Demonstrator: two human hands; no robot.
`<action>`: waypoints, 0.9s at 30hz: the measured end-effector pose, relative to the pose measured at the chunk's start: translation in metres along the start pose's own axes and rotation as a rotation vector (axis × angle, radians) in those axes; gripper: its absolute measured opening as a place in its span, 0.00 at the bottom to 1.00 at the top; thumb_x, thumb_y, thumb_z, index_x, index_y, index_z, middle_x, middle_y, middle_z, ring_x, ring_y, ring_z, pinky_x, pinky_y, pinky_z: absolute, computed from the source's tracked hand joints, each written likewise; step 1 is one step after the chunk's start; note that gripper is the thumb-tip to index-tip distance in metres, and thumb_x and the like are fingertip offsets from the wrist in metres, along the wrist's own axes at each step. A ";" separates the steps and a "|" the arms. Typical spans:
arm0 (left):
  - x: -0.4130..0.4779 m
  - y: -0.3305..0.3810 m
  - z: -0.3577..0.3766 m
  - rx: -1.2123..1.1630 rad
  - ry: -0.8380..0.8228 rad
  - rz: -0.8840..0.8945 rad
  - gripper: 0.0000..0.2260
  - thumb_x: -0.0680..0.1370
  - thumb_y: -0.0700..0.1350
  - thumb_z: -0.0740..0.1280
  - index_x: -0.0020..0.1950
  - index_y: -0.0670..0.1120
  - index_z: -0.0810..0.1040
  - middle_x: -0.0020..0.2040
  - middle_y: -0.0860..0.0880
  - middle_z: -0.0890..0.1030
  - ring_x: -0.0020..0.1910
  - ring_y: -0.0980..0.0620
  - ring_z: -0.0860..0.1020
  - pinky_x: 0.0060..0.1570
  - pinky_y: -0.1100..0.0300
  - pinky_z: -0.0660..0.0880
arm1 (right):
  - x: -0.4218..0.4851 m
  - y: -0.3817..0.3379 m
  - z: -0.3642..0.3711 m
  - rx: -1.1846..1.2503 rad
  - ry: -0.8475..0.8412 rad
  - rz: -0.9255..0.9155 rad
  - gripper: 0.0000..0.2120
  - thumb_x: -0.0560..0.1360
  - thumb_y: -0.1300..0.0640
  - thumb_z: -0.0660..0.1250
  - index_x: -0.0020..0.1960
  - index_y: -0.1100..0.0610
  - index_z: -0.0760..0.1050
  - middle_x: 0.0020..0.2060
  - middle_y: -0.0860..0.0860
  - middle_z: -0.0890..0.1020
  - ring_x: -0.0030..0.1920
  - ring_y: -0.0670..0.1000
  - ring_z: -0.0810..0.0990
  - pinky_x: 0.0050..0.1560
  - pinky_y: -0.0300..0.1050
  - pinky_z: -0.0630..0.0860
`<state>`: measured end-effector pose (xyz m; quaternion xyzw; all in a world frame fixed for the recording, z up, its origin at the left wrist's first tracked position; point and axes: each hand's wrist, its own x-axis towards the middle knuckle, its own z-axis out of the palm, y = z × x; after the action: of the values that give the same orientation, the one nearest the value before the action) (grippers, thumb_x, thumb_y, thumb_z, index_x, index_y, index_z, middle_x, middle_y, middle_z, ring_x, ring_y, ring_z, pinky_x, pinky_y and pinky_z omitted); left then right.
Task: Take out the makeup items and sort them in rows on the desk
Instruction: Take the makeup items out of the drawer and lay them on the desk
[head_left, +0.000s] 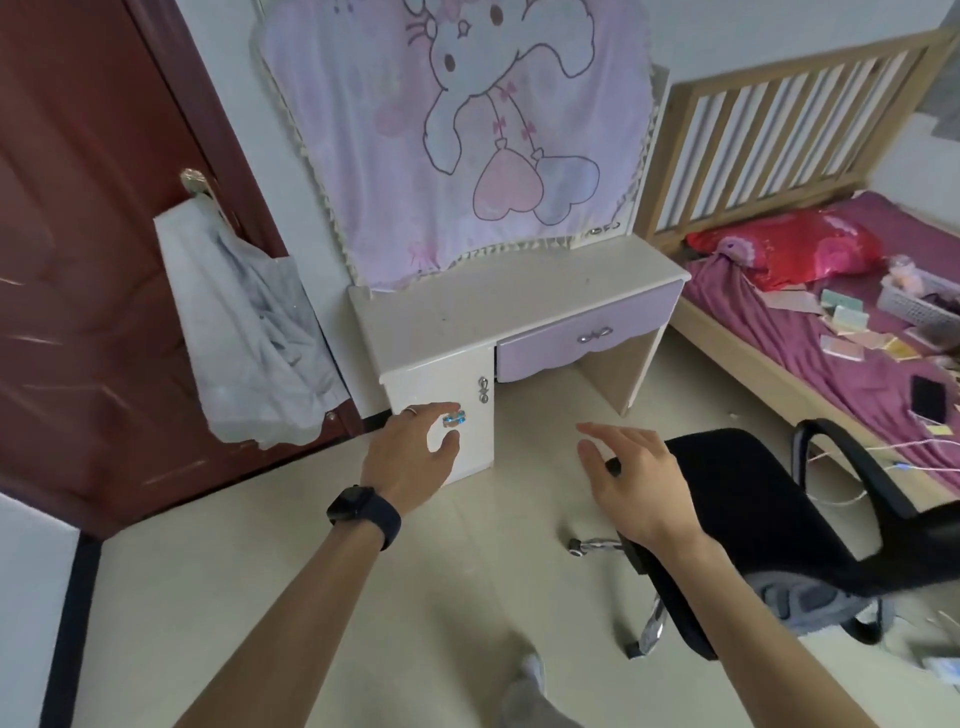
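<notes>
**bedroom, white table, both hands out in front**

a cartoon cloth (441, 130) hides whatever stands behind the table (519, 306), and its lilac drawer (587, 338) and cabinet door (470, 441) are closed. small boxes (844, 332) on the bed (779, 395) are too blurred to tell as makeup items. the left hand (410, 452) reaches at the cabinet door, fingers curved by a blue glinting piece (453, 419); whether it grips that is unclear. the right hand (639, 478) hangs relaxed, fingers loose, over the chair (753, 509).

We're in a home bedroom here: a bed (769, 364) with a slatted wooden headboard (779, 140) and a red pillow (784, 249) on the right, a white dressing table (493, 301) mid-frame, a cartoon rabbit cloth (452, 130) hanging above it, and a dark red door (104, 260) on the left.
</notes>
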<state>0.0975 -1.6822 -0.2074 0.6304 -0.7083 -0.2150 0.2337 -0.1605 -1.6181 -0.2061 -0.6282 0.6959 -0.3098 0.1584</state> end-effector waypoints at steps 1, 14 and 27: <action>0.025 -0.005 0.005 -0.004 -0.008 -0.013 0.16 0.79 0.49 0.65 0.66 0.59 0.76 0.59 0.55 0.78 0.62 0.51 0.75 0.60 0.56 0.73 | 0.025 0.003 0.007 0.002 -0.024 0.004 0.14 0.80 0.48 0.63 0.64 0.46 0.79 0.58 0.44 0.83 0.66 0.51 0.73 0.62 0.56 0.75; 0.301 -0.043 0.103 0.025 -0.266 -0.095 0.16 0.80 0.49 0.63 0.68 0.60 0.74 0.66 0.59 0.74 0.67 0.55 0.68 0.63 0.60 0.67 | 0.286 0.062 0.109 0.042 -0.208 0.266 0.16 0.82 0.48 0.60 0.68 0.46 0.76 0.63 0.44 0.80 0.68 0.51 0.70 0.68 0.46 0.67; 0.534 -0.084 0.263 0.333 -0.522 0.250 0.23 0.83 0.55 0.56 0.78 0.59 0.59 0.81 0.50 0.56 0.80 0.49 0.52 0.77 0.52 0.53 | 0.447 0.175 0.234 0.316 -0.215 0.800 0.18 0.81 0.46 0.62 0.70 0.47 0.72 0.61 0.46 0.80 0.63 0.48 0.77 0.61 0.43 0.71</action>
<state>-0.0451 -2.2193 -0.4353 0.4917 -0.8417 -0.2201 -0.0374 -0.2259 -2.1040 -0.4184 -0.3064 0.8079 -0.2595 0.4314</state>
